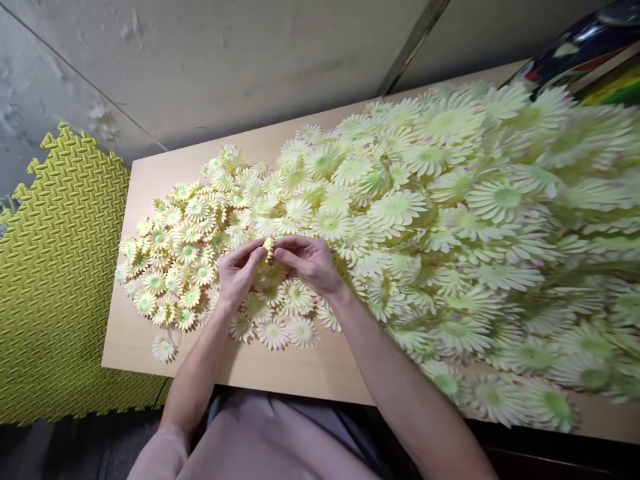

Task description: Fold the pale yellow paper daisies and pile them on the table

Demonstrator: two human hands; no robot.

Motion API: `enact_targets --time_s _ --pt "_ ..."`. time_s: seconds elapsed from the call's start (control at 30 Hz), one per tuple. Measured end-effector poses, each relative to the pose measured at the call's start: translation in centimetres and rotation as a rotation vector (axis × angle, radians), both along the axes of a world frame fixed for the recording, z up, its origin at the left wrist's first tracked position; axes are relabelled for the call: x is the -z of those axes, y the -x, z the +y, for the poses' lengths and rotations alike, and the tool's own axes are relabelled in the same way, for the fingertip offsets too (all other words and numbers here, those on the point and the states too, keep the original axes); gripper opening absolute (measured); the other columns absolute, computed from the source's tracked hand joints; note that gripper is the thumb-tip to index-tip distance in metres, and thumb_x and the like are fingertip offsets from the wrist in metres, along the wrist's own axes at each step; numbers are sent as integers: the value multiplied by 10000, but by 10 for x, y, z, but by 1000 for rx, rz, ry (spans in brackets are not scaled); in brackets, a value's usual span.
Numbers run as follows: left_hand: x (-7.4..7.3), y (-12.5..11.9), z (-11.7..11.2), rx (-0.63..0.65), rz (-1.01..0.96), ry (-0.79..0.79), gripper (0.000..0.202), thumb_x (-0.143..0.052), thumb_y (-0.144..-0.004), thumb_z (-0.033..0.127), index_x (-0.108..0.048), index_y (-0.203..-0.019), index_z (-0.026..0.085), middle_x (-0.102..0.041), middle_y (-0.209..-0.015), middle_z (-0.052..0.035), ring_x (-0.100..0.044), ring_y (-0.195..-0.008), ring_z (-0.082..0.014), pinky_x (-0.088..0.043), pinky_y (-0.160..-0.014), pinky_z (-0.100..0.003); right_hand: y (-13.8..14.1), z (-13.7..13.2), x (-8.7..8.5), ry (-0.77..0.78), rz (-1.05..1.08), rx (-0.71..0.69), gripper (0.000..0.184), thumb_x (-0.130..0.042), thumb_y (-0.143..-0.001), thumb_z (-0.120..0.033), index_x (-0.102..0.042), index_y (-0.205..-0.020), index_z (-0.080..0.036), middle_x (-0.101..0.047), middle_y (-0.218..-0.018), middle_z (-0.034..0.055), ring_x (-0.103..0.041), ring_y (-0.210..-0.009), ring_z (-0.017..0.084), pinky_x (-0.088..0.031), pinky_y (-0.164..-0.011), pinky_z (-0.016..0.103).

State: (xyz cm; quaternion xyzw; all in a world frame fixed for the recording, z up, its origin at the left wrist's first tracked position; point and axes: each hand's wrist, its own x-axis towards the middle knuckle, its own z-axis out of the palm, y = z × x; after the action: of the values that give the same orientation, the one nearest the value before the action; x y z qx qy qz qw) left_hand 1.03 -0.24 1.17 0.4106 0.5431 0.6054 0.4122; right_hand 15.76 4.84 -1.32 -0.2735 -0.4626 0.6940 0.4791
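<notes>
Your left hand [239, 268] and right hand [310, 261] meet fingertip to fingertip over the near part of the wooden tabletop [310, 370], and between them you pinch one small artificial daisy head [269, 246]. Both thumbs and forefingers are closed on it from opposite sides; it sits just above the flowers lying under your knuckles, clear of them as far as the view shows.

Judging by its look, this piece is thin fabric or plastic petals around a small centre: very light, soft at the petal edges, stiffer at the middle. It should bend or crease rather than break, so hold it at the centre disc or the back of the hub, not by the petal tips, which will fold and slip out. A light pinch looks like enough.

Directly below and beyond your grip spreads the pile of pale yellow daisy heads [190, 247], loose and overlapping. To the right of your grip the heap of flowers [475, 220] rises much thicker and closer to the camera, partly blurred. A single stray flower [164, 347] lies well to the left of your left wrist, near the table's edge. Further left, off the table, stands a yellow-green foam mat [55, 280].
</notes>
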Motion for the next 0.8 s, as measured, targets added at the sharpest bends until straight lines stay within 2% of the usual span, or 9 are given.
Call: enact_targets --time_s 0.17,0.3,0.57,0.8 --pt "0 0 -1 1 13 13 229 -801 -741 333 -800 -948 234 -798 -943 -68 -749 -833 -171 -605 -785 -295 0 1 -1 16 -1 -1 179 -850 -711 -267 -785 -873 -228 -774 -806 8 -718 -672 132 -610 -662 247" --pt "-1 -1 0 -6 -8 28 221 -802 -739 337 -802 -930 226 -799 -922 -68 -748 -815 -169 -604 -767 -288 0 0 -4 41 46 -9 151 -839 -728 -241 -784 -868 -233 -772 -785 -2 -720 -654 119 -605 -659 225" --pt "4 1 2 -5 -54 35 253 -809 -727 365 -803 -931 215 -798 -920 -80 -742 -807 -168 -593 -744 -276 -1 1 -7 106 40 -20 230 -885 -651 -207 -788 -857 -237 -786 -807 -6 -728 -693 107 -608 -692 200" --pt "8 3 4 2 -82 41 238 -807 -728 370 -806 -915 223 -799 -889 -67 -732 -782 -148 -580 -711 -242 -2 0 -6 110 35 -29 232 -874 -667 -197 -789 -878 -237 -793 -830 0 -740 -739 111 -611 -696 189"
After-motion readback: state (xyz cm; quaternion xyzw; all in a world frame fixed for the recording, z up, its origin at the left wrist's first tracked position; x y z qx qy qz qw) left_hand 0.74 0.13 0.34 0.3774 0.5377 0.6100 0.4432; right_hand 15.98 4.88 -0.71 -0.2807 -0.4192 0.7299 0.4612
